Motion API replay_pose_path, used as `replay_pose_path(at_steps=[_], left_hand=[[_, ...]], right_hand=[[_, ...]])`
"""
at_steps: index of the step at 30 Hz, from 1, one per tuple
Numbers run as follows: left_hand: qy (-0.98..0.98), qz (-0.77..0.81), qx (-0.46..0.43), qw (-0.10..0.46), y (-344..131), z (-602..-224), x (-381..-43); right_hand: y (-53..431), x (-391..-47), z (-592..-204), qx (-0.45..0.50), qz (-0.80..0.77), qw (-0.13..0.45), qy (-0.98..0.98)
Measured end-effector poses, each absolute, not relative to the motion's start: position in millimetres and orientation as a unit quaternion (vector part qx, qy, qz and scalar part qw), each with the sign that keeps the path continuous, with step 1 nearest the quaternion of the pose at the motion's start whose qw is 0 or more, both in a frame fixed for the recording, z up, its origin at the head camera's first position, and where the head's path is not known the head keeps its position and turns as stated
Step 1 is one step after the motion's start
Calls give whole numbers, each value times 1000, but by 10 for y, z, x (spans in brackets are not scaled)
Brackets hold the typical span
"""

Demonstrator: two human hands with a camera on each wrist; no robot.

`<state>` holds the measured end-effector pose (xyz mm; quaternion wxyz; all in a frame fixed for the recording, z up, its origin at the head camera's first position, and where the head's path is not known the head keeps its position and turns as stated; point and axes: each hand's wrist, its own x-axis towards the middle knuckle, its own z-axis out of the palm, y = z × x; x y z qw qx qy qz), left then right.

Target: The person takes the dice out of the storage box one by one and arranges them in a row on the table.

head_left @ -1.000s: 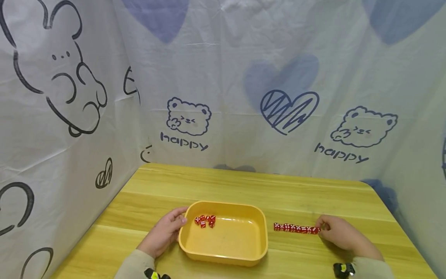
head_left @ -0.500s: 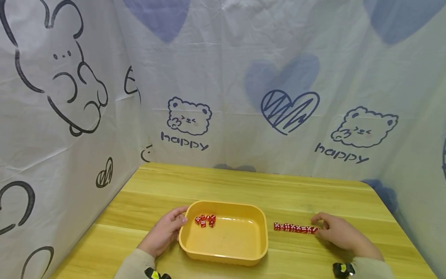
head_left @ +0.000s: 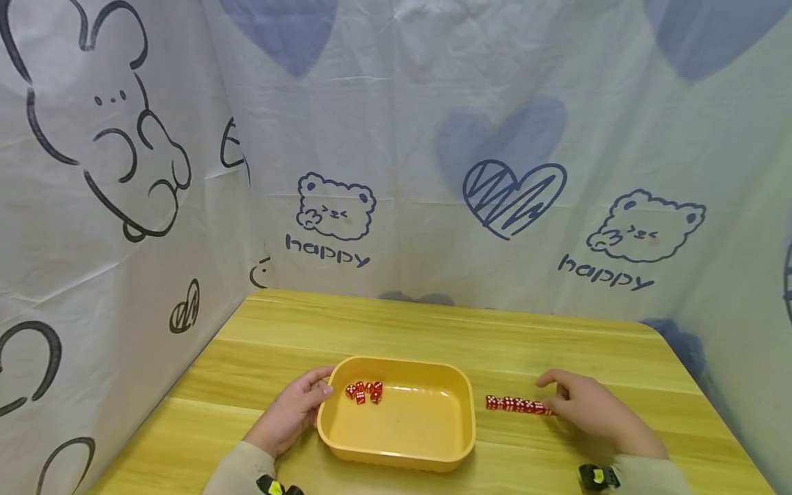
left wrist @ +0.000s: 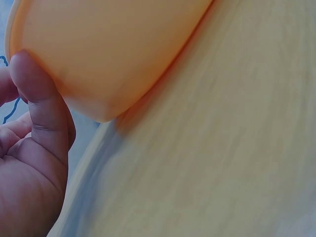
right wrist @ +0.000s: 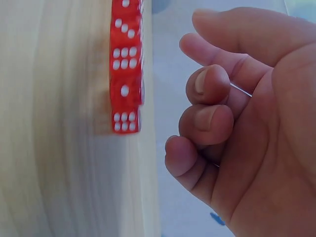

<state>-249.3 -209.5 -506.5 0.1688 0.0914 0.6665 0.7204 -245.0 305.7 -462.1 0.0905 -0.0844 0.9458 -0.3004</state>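
Observation:
A yellow plastic tub (head_left: pixel 427 430) stands on the table, with several red dice (head_left: pixel 361 397) near its far left corner. My left hand (head_left: pixel 291 412) grips the tub's left rim; the thumb lies against the wall in the left wrist view. To the tub's right, more red dice form a straight row (head_left: pixel 510 404) on the wood. Over that row's right end hovers my right hand (head_left: pixel 590 409), which hides the last dice in the head view. In the right wrist view its thumb and index finger are spread, the other fingers loosely curled, and a gap separates them from the dice row (right wrist: pixel 124 59).
The wood-grain table (head_left: pixel 433 320) has a rounded far right corner. White printed cloth (head_left: pixel 402 137) hangs behind the table and along both sides. Dark wrist bands (head_left: pixel 599 477) sit at both sleeves.
My right hand has let go of the row's right end, spread its thumb and index finger, and shifted left above the dice. The left hand and tub have stayed put.

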Motion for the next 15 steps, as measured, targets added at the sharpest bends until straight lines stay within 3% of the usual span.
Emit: replay_pose_path(at_steps=[15], left_hand=[[665,721,88,172,-2098,-5057,-2481]], right_hand=[[2663,-2412,-4520,-143,-278,62,948]])
